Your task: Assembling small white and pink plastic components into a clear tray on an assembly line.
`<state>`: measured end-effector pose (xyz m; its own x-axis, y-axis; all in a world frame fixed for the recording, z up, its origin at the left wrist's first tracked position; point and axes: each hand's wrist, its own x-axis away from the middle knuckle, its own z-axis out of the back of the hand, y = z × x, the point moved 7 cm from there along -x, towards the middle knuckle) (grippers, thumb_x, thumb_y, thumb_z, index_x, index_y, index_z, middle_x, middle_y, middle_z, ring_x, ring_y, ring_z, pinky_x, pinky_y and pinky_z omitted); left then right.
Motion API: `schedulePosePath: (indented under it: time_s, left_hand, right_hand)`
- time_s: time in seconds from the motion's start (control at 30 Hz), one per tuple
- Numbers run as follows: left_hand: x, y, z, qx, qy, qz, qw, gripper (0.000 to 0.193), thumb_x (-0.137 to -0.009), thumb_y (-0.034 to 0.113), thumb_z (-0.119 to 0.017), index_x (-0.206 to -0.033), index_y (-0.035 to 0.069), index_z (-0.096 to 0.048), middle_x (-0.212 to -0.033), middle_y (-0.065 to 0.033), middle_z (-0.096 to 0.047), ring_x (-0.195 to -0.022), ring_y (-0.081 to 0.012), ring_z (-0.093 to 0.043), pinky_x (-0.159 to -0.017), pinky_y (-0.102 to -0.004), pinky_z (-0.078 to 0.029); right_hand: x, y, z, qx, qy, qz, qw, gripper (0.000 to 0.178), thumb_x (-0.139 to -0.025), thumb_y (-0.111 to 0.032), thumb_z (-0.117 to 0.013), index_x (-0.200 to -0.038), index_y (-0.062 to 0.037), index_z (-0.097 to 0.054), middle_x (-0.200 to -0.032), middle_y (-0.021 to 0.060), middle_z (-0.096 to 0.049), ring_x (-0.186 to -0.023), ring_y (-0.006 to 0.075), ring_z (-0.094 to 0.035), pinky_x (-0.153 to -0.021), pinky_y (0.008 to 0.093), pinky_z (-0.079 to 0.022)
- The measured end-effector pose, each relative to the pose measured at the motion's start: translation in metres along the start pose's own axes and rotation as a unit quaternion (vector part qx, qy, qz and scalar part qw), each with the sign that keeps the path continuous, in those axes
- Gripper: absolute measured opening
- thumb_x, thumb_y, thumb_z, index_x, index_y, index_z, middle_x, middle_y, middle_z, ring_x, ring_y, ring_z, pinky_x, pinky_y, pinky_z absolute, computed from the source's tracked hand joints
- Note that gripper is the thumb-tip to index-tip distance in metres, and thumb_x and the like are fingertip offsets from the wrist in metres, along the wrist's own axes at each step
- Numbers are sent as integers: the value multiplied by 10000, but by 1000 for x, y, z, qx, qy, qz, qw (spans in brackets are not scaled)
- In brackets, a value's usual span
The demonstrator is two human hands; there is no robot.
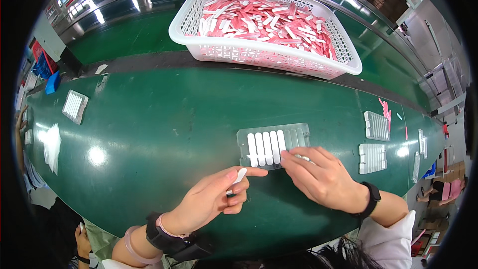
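A clear plastic tray (pixel 243 139) with grooves lies on the green table in front of me. Several short, flat white strips (pixel 261 148) with rounded ends sit side by side in its left and middle grooves; the grooves to their right show no strips. My left hand (pixel 217 192) pinches a white strip (pixel 241 175) between thumb and fingers, its index finger stretched toward the tray's near edge. My right hand (pixel 318 175) is over the tray's near right part, fingertips closed at the lower end of the rightmost strip. Its fingers partly hide what lies under them.
Beyond the tray stands a white perforated basket (pixel 269 52) heaped with pink and white strips. More clear trays (pixel 377 125) lie at the right, beside loose pink strips (pixel 385 109). At far left are a filled tray (pixel 75 106) and a white sheet (pixel 52 148). Another person's hand (pixel 82 241) shows lower left.
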<state>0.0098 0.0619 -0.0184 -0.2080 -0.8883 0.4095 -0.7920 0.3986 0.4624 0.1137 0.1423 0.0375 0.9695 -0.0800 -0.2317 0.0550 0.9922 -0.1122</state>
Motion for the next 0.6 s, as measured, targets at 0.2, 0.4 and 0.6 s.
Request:
schedulePosePath:
  time_s: [0.2, 0.4, 0.6]
  left_hand:
    - [2, 11, -8, -280, -7, -170, 945, 235, -899, 64, -417, -1065, -77, -506, -896, -85, -471, -692, -182, -558, -595, -268, -474]
    - [3, 7, -7, -247, -38, -106, 963, 210, -883, 89, -470, -1009, -61, -543, -933, -114, -536, -837, -228, -616, -666, -290, -527]
    - [0, 8, 3, -255, 23, -97, 962, 241, -910, 114, -407, -1031, -67, -509, -905, -124, -554, -790, -222, -610, -658, -289, -502]
  right_hand:
    - [-8, 4, 10, -278, 3, -132, 951, 273, -731, -40, -612, -994, 7, -555, -898, 98, -568, -847, 188, -554, -704, 305, -462]
    - [-23, 3, -20, -598, -34, -209, 773, 212, -795, -43, -592, -1004, -3, -594, -887, 58, -552, -797, 130, -559, -697, 260, -470]
    - [-28, 35, 31, -225, 163, -108, 955, 149, -727, 42, -607, -870, -2, -607, -870, 102, -583, -792, 209, -590, -687, 269, -489]
